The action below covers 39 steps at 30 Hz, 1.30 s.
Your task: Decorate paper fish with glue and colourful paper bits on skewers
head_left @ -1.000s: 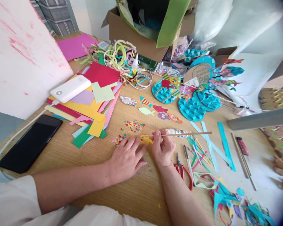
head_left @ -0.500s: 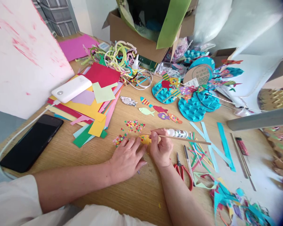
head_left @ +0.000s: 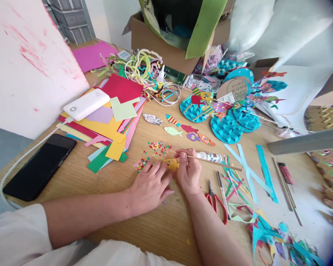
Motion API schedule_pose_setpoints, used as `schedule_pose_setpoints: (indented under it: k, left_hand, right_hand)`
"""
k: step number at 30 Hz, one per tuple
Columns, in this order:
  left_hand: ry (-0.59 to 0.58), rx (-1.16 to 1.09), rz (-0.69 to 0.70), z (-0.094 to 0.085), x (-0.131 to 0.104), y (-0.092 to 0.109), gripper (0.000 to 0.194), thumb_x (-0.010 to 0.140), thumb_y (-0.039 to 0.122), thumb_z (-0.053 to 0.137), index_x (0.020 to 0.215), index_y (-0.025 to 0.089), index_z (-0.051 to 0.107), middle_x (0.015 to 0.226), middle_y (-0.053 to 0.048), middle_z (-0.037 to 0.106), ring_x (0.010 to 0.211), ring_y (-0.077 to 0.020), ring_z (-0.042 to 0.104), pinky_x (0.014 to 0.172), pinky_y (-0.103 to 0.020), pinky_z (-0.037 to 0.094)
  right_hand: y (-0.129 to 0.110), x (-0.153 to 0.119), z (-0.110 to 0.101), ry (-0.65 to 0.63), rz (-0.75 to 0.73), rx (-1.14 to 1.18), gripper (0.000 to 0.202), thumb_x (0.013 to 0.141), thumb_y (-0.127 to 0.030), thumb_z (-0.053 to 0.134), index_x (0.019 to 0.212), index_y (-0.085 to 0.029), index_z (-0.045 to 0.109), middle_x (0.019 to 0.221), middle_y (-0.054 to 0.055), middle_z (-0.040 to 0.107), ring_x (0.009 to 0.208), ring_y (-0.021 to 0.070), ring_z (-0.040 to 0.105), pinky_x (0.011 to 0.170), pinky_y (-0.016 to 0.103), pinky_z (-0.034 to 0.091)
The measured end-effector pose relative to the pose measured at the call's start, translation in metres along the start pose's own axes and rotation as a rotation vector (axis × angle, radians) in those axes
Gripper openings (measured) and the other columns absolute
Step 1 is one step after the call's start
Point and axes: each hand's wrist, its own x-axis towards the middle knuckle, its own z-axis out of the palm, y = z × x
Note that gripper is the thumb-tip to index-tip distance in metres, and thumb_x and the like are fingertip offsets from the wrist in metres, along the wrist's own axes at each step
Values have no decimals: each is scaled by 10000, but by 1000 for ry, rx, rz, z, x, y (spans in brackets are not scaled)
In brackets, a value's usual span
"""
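My left hand [head_left: 150,186] lies flat on the table with its fingers stretched out, the fingertips at the edge of a yellow paper fish [head_left: 171,163]. In my right hand [head_left: 190,175] is a thin wooden stick [head_left: 222,164], pinched between thumb and fingers. Its left tip points toward a scatter of tiny coloured paper bits [head_left: 158,147], and I cannot tell whether it touches them. Behind the right hand lies a white glue bottle [head_left: 209,157], partly hidden. Finished-looking paper fish, among them a light green fish [head_left: 172,131], lie beyond the bits.
Red-handled scissors [head_left: 216,203], a pen [head_left: 222,190] and paper strips lie to the right. Stacked coloured paper [head_left: 122,88], a power bank [head_left: 86,104] and a phone [head_left: 41,166] occupy the left. A cardboard box [head_left: 166,51] and blue textured discs [head_left: 224,129] stand behind.
My right hand has shifted slightly left, and the stick's tip has moved left toward the paper bits. The left hand stays on the yellow fish. The view has shifted a little.
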Motion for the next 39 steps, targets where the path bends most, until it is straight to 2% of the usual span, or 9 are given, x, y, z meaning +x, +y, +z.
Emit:
schedule_pose_setpoints:
  k: [5, 11, 18, 29, 39]
  left_hand:
    - [-2, 3, 1, 0, 0, 0, 511, 920, 501, 462, 1318, 185, 510, 1305, -149, 524, 1147, -301, 457, 935, -452, 356]
    - [2, 16, -3, 0, 1, 0, 508, 916, 500, 467, 1308, 180, 515, 1308, -153, 518, 1147, -307, 456, 935, -456, 355]
    - [-5, 13, -2, -1, 1, 0, 476, 910, 488, 482, 1257, 167, 539, 1300, -154, 521, 1132, -301, 465, 932, -448, 359]
    - [-4, 7, 0, -2, 0, 0, 466, 910, 491, 484, 1236, 164, 551, 1296, -155, 526, 1137, -302, 467, 931, -448, 361]
    - [-6, -21, -7, -1, 0, 0, 502, 912, 492, 486, 1307, 185, 521, 1309, -154, 522, 1151, -304, 464, 941, -454, 355]
  right_hand:
    - [3, 0, 2, 22, 1, -6, 188, 964, -195, 415, 872, -217, 578, 758, 13, 621, 713, 163, 576, 713, 340, 443]
    - [-1, 3, 3, -9, -35, -39, 183, 959, -199, 425, 849, -216, 571, 770, 21, 626, 693, 166, 561, 675, 336, 433]
    - [-5, 5, 6, -61, -55, -94, 193, 960, -191, 430, 819, -219, 557, 732, 16, 610, 706, 178, 524, 677, 345, 409]
    - [-5, 7, 7, -88, -85, -121, 191, 958, -197, 434, 832, -222, 574, 762, 24, 633, 749, 188, 552, 699, 354, 420]
    - [-1, -4, 1, 32, 13, -62, 190, 965, -225, 414, 853, -222, 567, 736, 11, 619, 670, 158, 588, 660, 325, 455]
